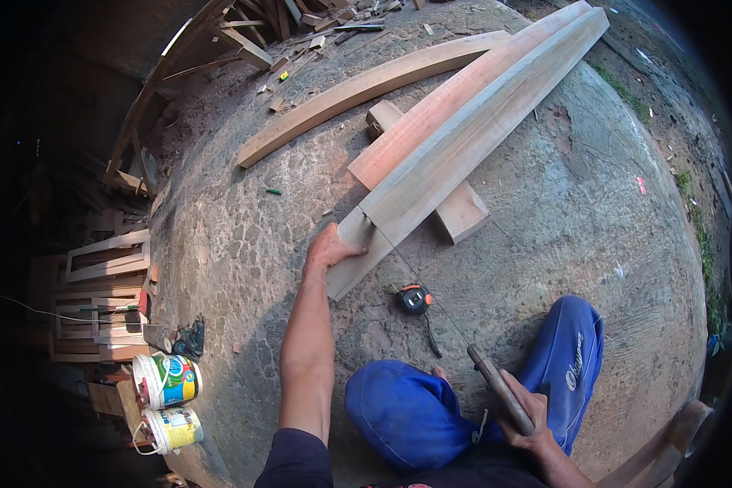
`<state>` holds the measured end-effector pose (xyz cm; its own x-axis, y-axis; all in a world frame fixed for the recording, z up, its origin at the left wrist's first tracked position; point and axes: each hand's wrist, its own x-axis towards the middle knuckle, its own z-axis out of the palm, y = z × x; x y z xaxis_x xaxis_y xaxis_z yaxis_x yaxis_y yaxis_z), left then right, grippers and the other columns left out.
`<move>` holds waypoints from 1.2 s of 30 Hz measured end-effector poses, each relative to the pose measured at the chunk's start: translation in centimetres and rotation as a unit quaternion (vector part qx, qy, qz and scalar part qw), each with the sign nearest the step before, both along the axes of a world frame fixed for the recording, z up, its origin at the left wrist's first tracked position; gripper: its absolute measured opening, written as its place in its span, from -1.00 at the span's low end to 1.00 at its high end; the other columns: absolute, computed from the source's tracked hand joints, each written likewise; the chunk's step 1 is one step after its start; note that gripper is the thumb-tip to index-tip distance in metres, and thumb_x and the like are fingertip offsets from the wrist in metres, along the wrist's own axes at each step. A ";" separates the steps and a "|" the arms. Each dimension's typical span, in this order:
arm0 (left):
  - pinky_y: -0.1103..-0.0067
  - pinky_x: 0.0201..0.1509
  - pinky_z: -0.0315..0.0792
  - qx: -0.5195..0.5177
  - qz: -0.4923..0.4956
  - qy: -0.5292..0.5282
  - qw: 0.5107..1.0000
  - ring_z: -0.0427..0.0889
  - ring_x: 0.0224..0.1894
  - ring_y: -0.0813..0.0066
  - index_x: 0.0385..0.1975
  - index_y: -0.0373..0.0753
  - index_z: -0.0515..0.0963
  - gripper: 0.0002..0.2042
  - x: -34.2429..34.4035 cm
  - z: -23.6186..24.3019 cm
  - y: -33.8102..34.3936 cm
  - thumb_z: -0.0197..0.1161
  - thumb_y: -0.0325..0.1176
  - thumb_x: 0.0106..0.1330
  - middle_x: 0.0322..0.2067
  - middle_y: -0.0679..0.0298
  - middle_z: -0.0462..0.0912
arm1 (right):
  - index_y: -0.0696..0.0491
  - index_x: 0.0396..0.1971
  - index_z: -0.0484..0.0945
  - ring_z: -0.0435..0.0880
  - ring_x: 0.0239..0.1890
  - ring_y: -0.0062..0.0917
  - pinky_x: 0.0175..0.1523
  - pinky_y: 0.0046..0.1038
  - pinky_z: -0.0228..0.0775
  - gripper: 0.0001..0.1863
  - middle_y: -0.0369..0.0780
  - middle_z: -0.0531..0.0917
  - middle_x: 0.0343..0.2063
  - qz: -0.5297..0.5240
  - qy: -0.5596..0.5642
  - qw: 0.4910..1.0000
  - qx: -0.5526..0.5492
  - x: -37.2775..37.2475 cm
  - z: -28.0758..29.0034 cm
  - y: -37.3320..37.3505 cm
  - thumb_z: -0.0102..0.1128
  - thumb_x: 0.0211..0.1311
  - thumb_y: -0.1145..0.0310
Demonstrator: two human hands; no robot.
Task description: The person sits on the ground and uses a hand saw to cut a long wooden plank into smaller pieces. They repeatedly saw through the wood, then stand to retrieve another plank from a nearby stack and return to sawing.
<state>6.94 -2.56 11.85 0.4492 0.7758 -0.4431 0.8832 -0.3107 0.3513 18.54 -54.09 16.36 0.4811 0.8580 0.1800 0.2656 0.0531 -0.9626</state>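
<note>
A long pale plank (472, 150) slants from the lower left to the upper right, its near end raised on a wooden block (465, 211). My left hand (333, 246) grips that near end, thumb on top and fingers over the far edge. Wrapped round the wooden handle of a handsaw (488, 376) is my right hand (530, 415), low between my knees. Seen almost edge-on, the saw's thin blade runs up to a cut across the plank, just right of my left hand. A reddish plank (431, 122) lies along the pale one's far side.
A black and orange tape measure (416, 298) sits on the concrete floor before my knees. Beyond the planks lies a long timber (366, 88). Two paint buckets (167, 382) and wooden frames (106, 254) stand at left; wood scraps (317, 37) litter the far side.
</note>
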 end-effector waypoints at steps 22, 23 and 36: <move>0.18 0.31 0.47 0.186 -0.025 0.070 0.980 0.60 0.24 -0.04 0.16 -0.32 0.49 -0.08 0.6 0.2 -6.0 0.64 0.17 -0.17 0.13 -0.07 0.65 | 0.00 0.35 0.46 0.74 -0.06 0.05 0.02 -0.17 0.58 -0.33 0.09 0.73 -0.11 0.041 0.018 0.998 -0.032 3.4 -3.1 29.2 0.31 0.18 0.31; 0.18 0.31 0.47 0.199 -0.041 0.059 0.977 0.60 0.23 -0.05 0.17 -0.31 0.49 -0.07 0.6 0.2 -6.2 0.63 0.18 -0.16 0.13 -0.07 0.65 | -0.03 0.37 0.44 0.71 -0.05 0.07 0.03 -0.12 0.57 -0.32 0.10 0.72 -0.11 0.045 0.009 0.996 -0.072 3.8 -3.8 30.9 0.29 0.18 0.30; 0.19 0.42 0.34 0.163 -0.005 0.091 0.982 0.52 0.31 0.01 0.18 -0.29 0.47 -0.08 0.6 0.5 -6.3 0.65 0.15 -0.16 0.22 -0.03 0.59 | 0.02 0.38 0.45 0.77 -0.01 -0.06 0.06 -0.27 0.59 -0.29 0.09 0.74 -0.06 0.009 0.008 0.999 -0.049 2.7 -1.3 19.2 0.30 0.14 0.45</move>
<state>7.58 -8.83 12.35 0.3936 0.8862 -0.2443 0.9186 -0.3891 0.0685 21.29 -34.93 15.02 0.4679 0.8796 0.0863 0.2491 -0.0375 -0.9678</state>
